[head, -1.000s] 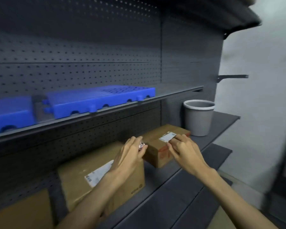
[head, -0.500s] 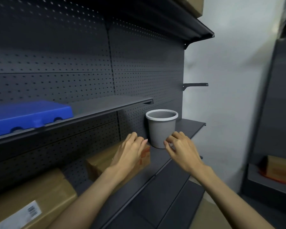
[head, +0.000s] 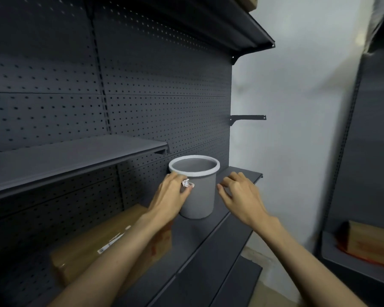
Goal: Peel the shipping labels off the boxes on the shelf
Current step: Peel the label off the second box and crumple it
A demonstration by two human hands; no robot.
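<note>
Labels are what this job is about, and one crumpled label [head: 187,184] is pinched in the left hand [head: 171,193], between the thumb and the fingertips. It looks balled up small, likely so its sticky side cannot catch on things. That grip sits against the side of the grey bin [head: 195,187], just under the white rim at about 9 o'clock. The bin stands open on the lower shelf [head: 211,247], so it is probably there to catch the scraps. To drop the ball in, the hand would need to lift over the rim first.

The right hand [head: 239,194] holds nothing. Its fingers are loosely bent and spread a little, near the bin at about 3 o'clock but not touching it. It may just be waiting for the next box.

Down at 7 o'clock from the bin, a brown box [head: 93,247] lies on the same shelf, partly under the left arm. A white label [head: 111,241] is on its top, so that one is not yet peeled. Another box [head: 368,242] sits on a far rack at 4 o'clock.
</note>
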